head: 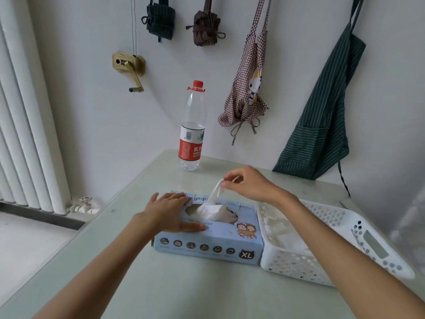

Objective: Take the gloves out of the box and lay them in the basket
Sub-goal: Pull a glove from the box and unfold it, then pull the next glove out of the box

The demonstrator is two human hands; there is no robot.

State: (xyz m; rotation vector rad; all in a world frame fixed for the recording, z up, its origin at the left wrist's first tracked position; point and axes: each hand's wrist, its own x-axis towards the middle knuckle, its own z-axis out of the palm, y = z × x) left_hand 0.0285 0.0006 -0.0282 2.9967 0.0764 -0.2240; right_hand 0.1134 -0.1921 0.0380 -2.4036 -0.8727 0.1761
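Two hands work: left hand (pixel 166 211) presses flat on the box (pixel 208 236), right hand (pixel 247 183) fingers pinch a glove (pixel 212 203) above it.

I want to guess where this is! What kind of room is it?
Probably a home kitchen or utility corner. Aprons hang on the wall, a radiator stands at the left, and a water bottle sits on the table.

Both forearms & hands bare, no sleeves.
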